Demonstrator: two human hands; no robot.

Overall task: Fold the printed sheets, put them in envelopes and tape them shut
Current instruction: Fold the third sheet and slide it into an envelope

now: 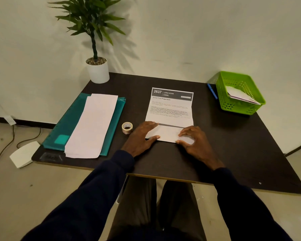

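One teal folder (66, 126) lies at the left of the dark table (241, 153) and bears one pile of white paper (92, 126); the number of sheets cannot be told. One tape roll (127, 127) stands just left of the left hand (141, 136). One printed sheet (170, 110) lies at centre with its near part folded over. The left hand and the right hand (195, 140) both press that flap flat, fingers spread. At the far right, one blue pen (212, 91) lies beside one green basket (229, 103) holding papers.

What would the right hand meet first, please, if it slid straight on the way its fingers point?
Probably the left hand: the right hand points leftward across the folded flap of the printed sheet, where the left hand also rests.
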